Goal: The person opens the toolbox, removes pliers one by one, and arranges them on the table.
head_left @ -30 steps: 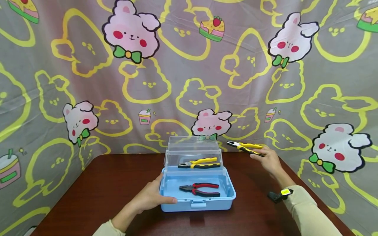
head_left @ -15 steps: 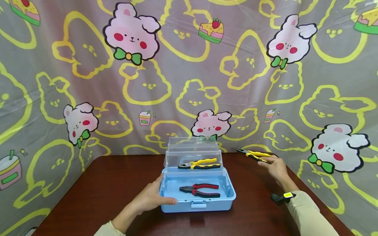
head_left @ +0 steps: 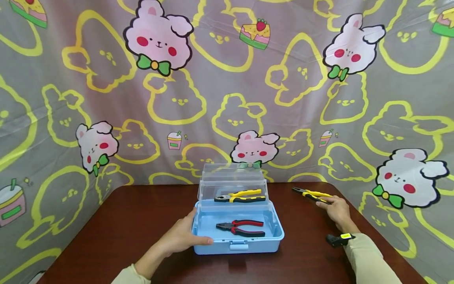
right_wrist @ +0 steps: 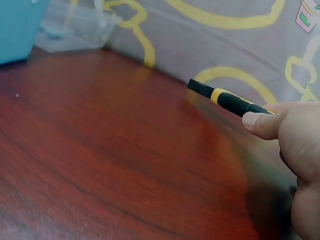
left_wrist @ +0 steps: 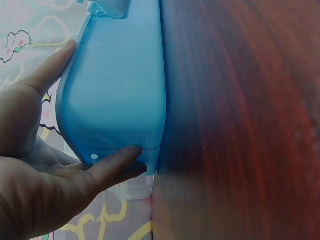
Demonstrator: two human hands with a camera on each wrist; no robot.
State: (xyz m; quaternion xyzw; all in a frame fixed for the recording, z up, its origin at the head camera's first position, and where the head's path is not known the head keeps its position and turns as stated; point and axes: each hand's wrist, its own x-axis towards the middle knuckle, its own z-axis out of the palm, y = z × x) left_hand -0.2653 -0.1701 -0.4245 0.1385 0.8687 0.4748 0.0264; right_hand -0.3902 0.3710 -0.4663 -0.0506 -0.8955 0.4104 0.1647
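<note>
A light blue toolbox (head_left: 213,249) stands on the table with its clear lid raised. My left hand (head_left: 177,236) grips its left end, thumb at the front rim and fingers toward the back; the left wrist view shows the fingers against the blue wall (left_wrist: 115,80). Red-and-black pliers (head_left: 233,228) lie inside on the bottom. Yellow-and-black pliers (head_left: 231,197) lie in the clear upper tray. Off to the right, my right hand (head_left: 338,213) holds another pair of yellow-and-black pliers (head_left: 306,193) by the handles, jaws pointing left, low over the tabletop.
The dark reddish-brown table (head_left: 117,221) reaches back to a grey curtain (head_left: 213,79) with cartoon rabbits, which also closes in both sides. A black wrist strap (head_left: 335,240) sits at my right sleeve. A latch (head_left: 239,247) is on the toolbox front.
My right hand has moved the yellow-and-black pliers to the right and down toward the table. The left hand and the toolbox have stayed in place.
</note>
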